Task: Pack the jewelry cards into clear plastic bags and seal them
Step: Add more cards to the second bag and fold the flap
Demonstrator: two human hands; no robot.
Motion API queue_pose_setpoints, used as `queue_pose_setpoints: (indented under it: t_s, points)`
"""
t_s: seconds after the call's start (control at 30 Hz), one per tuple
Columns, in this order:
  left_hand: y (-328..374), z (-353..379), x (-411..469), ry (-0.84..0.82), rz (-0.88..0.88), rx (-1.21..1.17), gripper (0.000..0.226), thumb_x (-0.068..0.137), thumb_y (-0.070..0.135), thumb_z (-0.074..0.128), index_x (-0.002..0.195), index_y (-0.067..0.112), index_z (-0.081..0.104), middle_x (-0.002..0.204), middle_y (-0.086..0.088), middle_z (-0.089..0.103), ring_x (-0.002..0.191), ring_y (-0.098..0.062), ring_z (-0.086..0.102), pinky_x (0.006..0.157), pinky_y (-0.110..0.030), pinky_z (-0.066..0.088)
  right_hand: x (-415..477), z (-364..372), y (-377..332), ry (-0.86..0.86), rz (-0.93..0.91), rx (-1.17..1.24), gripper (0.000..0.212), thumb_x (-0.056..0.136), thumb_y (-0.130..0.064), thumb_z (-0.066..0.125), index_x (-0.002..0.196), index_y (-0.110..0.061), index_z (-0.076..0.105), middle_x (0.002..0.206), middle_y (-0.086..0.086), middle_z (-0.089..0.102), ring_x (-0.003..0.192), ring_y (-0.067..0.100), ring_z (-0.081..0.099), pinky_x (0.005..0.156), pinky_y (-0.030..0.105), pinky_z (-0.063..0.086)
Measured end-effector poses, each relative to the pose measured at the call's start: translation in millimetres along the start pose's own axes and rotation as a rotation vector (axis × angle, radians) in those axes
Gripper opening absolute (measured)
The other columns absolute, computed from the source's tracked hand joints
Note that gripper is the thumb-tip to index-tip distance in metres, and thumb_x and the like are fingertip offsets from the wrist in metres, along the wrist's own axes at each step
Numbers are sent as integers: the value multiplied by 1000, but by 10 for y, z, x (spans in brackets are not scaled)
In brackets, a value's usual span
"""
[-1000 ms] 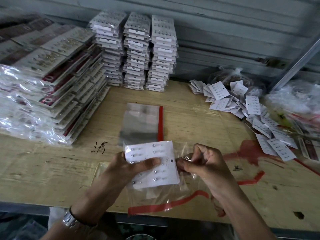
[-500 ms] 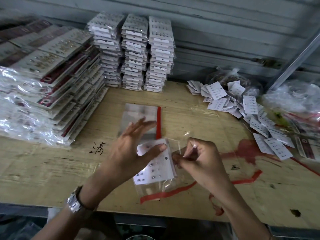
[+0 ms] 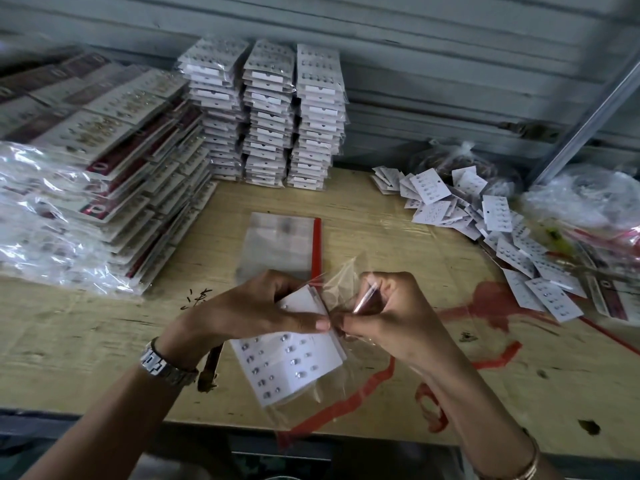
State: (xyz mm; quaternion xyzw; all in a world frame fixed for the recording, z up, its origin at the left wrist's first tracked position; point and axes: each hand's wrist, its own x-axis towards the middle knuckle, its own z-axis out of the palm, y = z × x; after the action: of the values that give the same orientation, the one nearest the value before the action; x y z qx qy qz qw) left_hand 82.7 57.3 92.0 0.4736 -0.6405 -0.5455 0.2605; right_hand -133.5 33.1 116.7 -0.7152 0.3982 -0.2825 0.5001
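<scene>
A white jewelry card point(image 3: 287, 362) studded with small earrings sits inside a clear plastic bag point(image 3: 332, 393) with a red strip along its lower edge, held above the wooden table near its front edge. My left hand point(image 3: 256, 306) grips the top of the card, thumb pressing on its face. My right hand point(image 3: 391, 317) pinches the clear bag's flap right beside the left thumb. A pile of empty clear bags point(image 3: 280, 244) with a red edge lies flat just beyond my hands.
Loose unpacked cards point(image 3: 491, 216) spread across the right side of the table point(image 3: 104, 341). Three tall stacks of packed cards point(image 3: 273, 116) stand at the back. Larger bagged card stacks point(image 3: 86, 168) fill the left. Crumpled plastic bags point(image 3: 585, 199) sit far right.
The card has slid deeper into the bag and tilted. My left hand went from spread fingers to gripping the card's top, and my right hand shifted to pinch the flap.
</scene>
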Motion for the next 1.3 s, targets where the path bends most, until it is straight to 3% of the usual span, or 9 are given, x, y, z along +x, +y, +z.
queue_pose_setpoints:
  t_s: [0.17,0.3,0.43,0.53,0.7,0.83,1.07,1.2,1.3]
  points:
    - [16,96,41,89,-36,-14,45,71,56,76,96,18,72,89,-4,76,79,-20,74,68,-34,60,18,-52,104,21,38,23,32,64,-12,81,53,-28,55,46,-8,50,44,6,44,45,17,35]
    - [44,216,77,159,-21,-48,37,76,49,73,88,13,72,71,4,73,61,-8,69,54,-17,50,65,-183,190,8,110,82,31,70,1,80,62,-13,54,59,21,57,57,21,54,54,28,43]
    - [6,284,85,270,-26,-164,30,83,41,69,93,14,73,86,-9,74,77,-26,71,66,-29,56,118,-427,224,-101,186,272,30,79,-32,78,92,-7,67,86,13,75,76,28,73,63,29,59]
    - [-58,278,47,335,-67,-410,39,78,47,70,93,11,74,93,-18,74,82,-34,72,68,-36,56,237,-670,384,146,271,346,45,86,-44,65,106,-3,66,95,17,75,84,32,74,62,29,59]
    - [-230,279,61,423,-156,-728,45,73,45,71,99,7,75,95,-22,74,77,-34,73,61,-34,59,558,-1106,890,565,358,384,16,91,-17,65,96,-2,70,80,13,76,63,20,74,49,22,56]
    - [-295,274,117,452,-134,-825,30,81,44,64,87,19,79,81,-15,74,67,-30,73,57,-35,58,979,-1333,1240,750,460,387,20,95,-14,63,82,0,65,54,0,69,41,9,64,39,20,49]
    - [-401,222,179,504,-42,-849,27,85,52,63,100,34,76,94,-13,75,78,-31,74,67,-43,60,1602,-1594,1548,884,548,252,31,91,-26,69,69,-4,62,61,6,66,31,5,53,36,19,39]
    - [-519,184,184,562,-103,-873,40,87,49,59,103,16,75,94,-18,73,78,-33,73,68,-44,60,1731,-1607,1569,898,574,252,31,89,-15,70,62,-4,59,59,7,62,27,5,48,32,16,33]
    - [-585,167,173,569,-115,-884,45,85,51,60,108,14,72,94,-17,73,78,-32,73,66,-42,60,1730,-1596,1561,872,609,184,37,91,-14,67,57,-6,56,58,5,59,40,10,47,43,19,34]
